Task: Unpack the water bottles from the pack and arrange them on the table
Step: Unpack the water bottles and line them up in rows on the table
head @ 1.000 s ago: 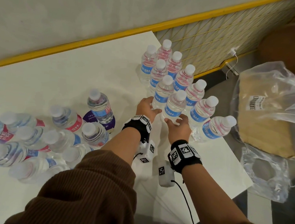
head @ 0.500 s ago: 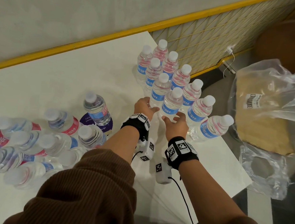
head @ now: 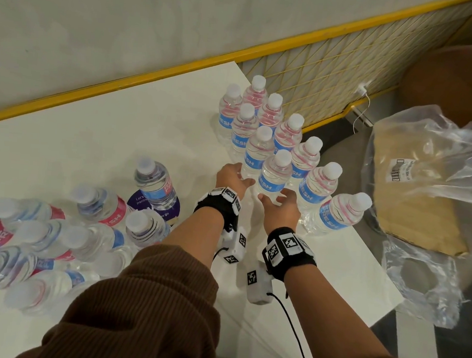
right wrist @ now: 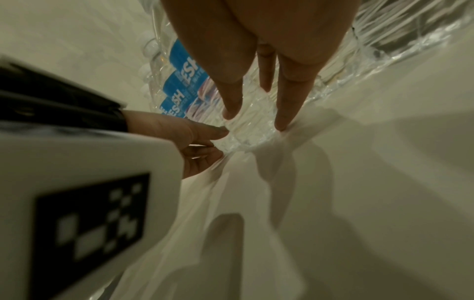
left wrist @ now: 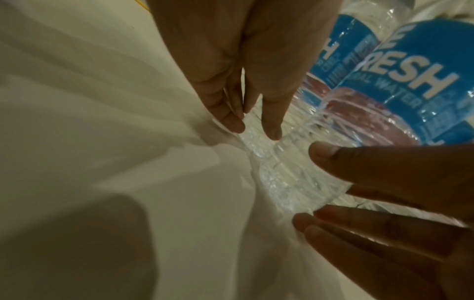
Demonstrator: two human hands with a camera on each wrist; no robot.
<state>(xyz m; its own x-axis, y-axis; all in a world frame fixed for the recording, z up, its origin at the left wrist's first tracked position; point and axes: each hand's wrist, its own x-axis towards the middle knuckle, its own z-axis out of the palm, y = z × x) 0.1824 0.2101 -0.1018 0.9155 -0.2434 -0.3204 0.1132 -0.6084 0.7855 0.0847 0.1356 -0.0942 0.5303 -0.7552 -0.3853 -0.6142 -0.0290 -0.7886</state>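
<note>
Two rows of upright water bottles (head: 271, 142) with blue and pink labels stand along the right end of the white table (head: 96, 139). My left hand (head: 235, 176) and right hand (head: 275, 201) flank the base of the nearest bottle of the left row (head: 273, 176). In the left wrist view my left hand (left wrist: 256, 130) touches the clear ribbed base (left wrist: 295, 178) with straight fingers, and the right hand's fingers (left wrist: 372, 178) come in from the right. The right wrist view shows my right hand (right wrist: 254, 119) with straight fingertips on the same base (right wrist: 248, 132).
Several more bottles (head: 26, 247) lie and stand in a cluster at the left, one upright (head: 155, 183) on a purple label. A crumpled plastic bag with cardboard (head: 425, 193) sits past the table's right edge. A yellow-framed mesh panel (head: 336, 68) runs behind the rows.
Both hands stay at the base of the nearest bottle. Only the head view has shifted slightly.
</note>
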